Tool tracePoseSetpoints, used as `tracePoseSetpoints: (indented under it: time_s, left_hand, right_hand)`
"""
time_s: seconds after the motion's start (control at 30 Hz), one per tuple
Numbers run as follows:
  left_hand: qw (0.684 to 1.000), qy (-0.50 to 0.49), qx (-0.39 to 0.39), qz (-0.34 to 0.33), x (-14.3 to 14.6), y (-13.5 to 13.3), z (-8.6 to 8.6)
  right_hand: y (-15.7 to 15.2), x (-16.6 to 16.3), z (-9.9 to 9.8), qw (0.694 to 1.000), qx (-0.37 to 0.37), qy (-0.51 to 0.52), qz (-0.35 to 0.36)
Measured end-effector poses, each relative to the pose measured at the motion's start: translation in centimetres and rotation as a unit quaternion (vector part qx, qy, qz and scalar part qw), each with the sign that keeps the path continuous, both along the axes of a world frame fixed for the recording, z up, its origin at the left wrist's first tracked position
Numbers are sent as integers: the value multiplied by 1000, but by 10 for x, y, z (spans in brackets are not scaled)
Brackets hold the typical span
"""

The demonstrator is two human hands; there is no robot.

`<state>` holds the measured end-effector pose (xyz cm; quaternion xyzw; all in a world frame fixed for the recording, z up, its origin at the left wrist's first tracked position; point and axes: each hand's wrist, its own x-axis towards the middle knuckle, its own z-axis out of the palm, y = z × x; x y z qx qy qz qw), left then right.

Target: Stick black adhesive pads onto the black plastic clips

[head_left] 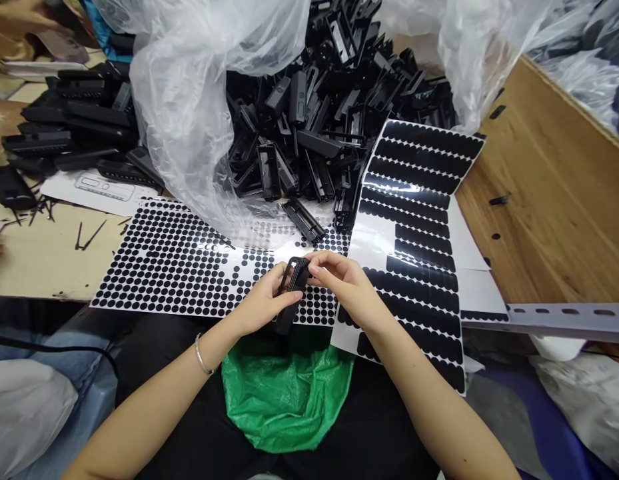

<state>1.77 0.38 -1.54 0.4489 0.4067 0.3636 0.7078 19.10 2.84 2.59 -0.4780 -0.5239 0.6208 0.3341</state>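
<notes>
Both forearms reached forward and inward over the lap, so that the hands met above the near edge of the desk, about midway along it. The left hand had its wrist fairly straight, a silver bracelet around it, and was clamped on a black plastic part: the thumb lay across the near face while the other fingers curled behind. The part stood tilted, its lower end pointing down toward the lap. The right hand bent in from the other side, palm turned inward, with the thumb and index finger drawn close together at the part's upper end; whether they gripped the part itself or some small thing, I could not tell.

Under the hands, a sheet of black dots ran along the desk's near edge, and one loose open housing lay on it, just beyond the fingers. To the right, a creased sheet of dark strips hung over the near edge. A heap of black housings filled the far side beside a clear plastic bag, and more stacked housings lay toward the far left corner. Below the near edge, a green bag sat in the lap
</notes>
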Motion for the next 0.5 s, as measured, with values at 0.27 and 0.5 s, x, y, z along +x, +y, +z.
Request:
tracePoseSetpoints:
  time_s: [0.27, 0.5]
  left_hand:
    - [1000, 11, 1, 4, 0, -1, 2]
    - [1000, 14, 6, 0, 0, 0, 2]
  right_hand:
    - [0, 0, -1, 1000, -2, 2, -2]
    - [-1, -1, 0, 1000, -5, 3, -5]
